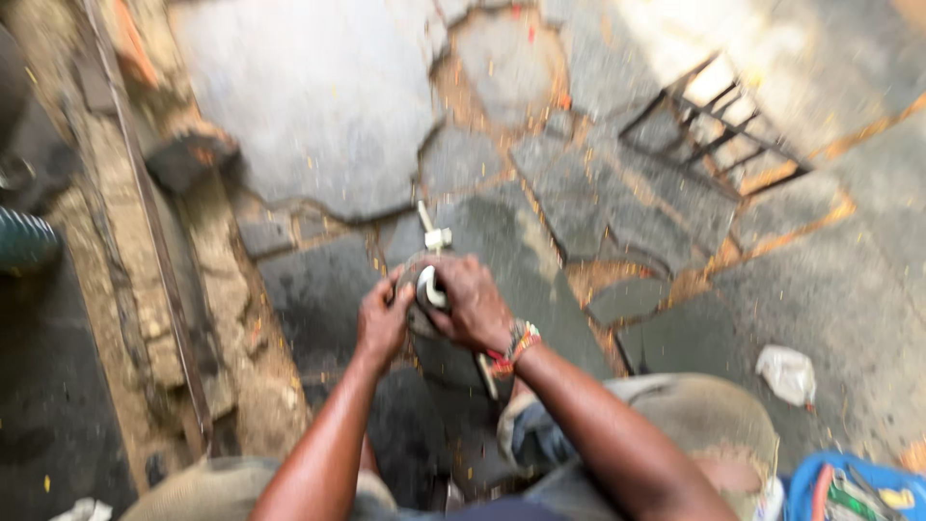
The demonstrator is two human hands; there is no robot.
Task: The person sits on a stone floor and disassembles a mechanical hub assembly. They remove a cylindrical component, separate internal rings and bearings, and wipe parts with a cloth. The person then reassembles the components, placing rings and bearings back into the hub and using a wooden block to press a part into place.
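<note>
- The whole view is motion-blurred; edges are soft and small parts are hard to read.
- Both hands meet at the middle, over a dark slab of the stone floor [318,106].
- The left hand [383,318] is curled, fingers bent inward against the left side of a small dark part [417,289]; how firmly it grips cannot be told.
- The right hand [471,301] is closed over the part from above and the right, hiding most of it. A white piece [431,287] shows between thumb and fingers.
- What the dark part is cannot be made out; only a rounded edge shows past the fingers.
- A thin pale rod [427,220] sticks out beyond the hands, with a white fitting [438,236] on it. A similar pale strip [486,374] shows below the right wrist; whether the two are one piece is hidden by the hands.
- A beaded band [513,347] sits on the right wrist.
- The knees [694,415] are cut off by the lower edge.
- A metal frame [714,121] lies well apart, upper right, partly washed out by sunlight.
- A crumpled white scrap [787,373] lies right of the knee.
- A blue tub [849,487] of tools is cropped at the lower right corner.
- A rail [154,241] runs down the left side.
</note>
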